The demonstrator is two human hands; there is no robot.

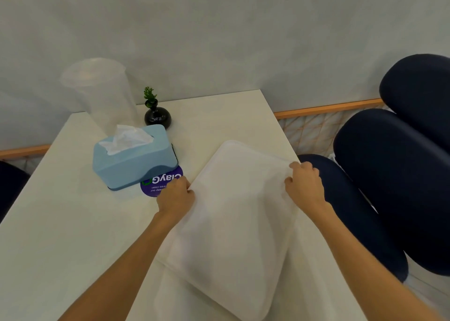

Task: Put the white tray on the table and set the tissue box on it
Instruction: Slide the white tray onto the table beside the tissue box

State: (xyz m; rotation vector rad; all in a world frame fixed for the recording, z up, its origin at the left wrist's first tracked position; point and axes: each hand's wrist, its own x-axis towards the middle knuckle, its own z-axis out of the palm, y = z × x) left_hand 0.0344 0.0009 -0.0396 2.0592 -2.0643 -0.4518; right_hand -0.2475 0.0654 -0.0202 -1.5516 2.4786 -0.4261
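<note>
— At the bench's right edge, what have your hands got?

— My left hand (175, 195) is closed on the near-left rim of the white tray (233, 218), fingers curled over the edge. My right hand (305, 183) pinches the opposite rim, where the tray reaches the side of the bench (60, 235). Both hands hold the tray and nothing else.

— Is the tray down yet?

— Hard to say. It sits at an angle across the right half of the bench, one corner pointing away from me. A soft shadow shows under its near end, so I judge it is tilted or just short of flat, not fully settled. I cannot tell whether its far corner touches the surface.

— And the tissue box?

— The blue tissue box (135, 156) stands on the bench to the left of the tray, near it but apart, a tissue sticking out of the top. It partly covers a round purple sticker (162, 183) lying just beside my left hand. Behind it are a clear plastic cup (102, 94) and a small black vase (157, 117) with a green sprig.

— So how much is done?

— Roughly the first half, by my reading: the tray is over the bench, nearly placed. Releasing it, then lifting the box across onto it, is all left to do.
</note>
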